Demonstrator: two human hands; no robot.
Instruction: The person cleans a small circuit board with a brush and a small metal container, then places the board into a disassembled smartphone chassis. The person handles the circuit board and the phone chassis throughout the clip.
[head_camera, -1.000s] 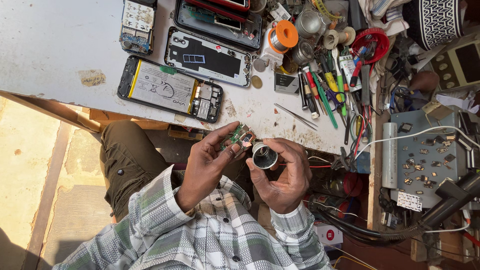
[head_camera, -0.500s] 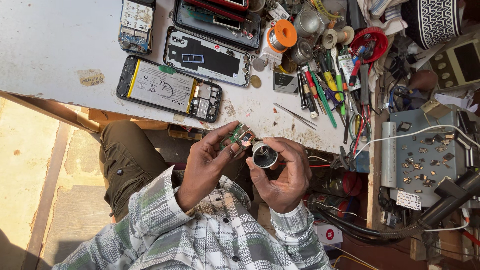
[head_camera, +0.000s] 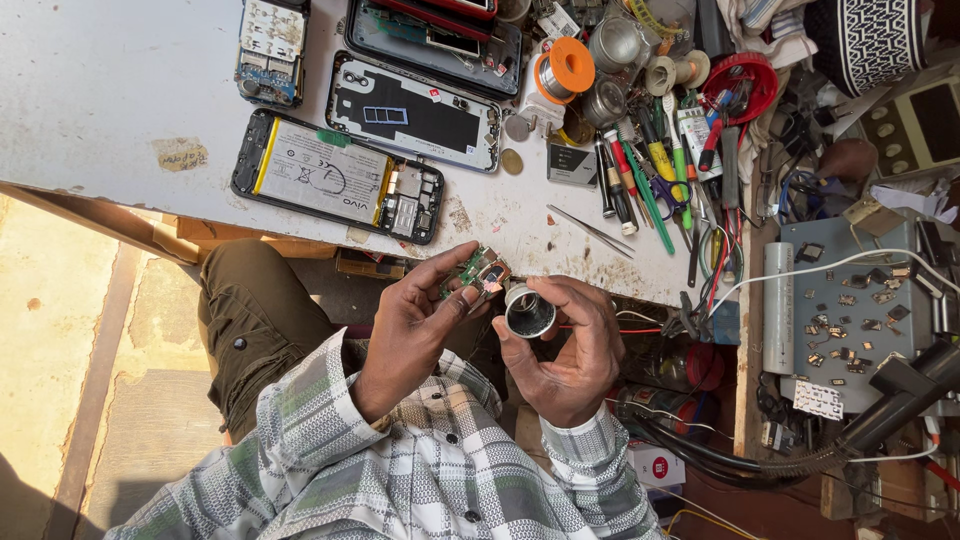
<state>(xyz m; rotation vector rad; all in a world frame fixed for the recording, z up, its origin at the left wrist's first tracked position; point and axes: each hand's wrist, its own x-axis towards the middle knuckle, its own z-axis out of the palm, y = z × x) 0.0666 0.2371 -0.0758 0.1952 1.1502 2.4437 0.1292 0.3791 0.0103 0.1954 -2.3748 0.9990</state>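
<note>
Hold the small green circuit board (head_camera: 478, 272) steady below the worktable's (head_camera: 120, 90) front edge; the left hand (head_camera: 415, 325) pinches it between fingertips. Keep the round metal loupe (head_camera: 529, 312), cupped in the curled right hand (head_camera: 570, 350), close beside it. Board: flat, rigid, glossy.

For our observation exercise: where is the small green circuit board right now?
In the head view, the small green circuit board sits pinched in the left hand, just left of the round loupe held by the right hand.
</note>
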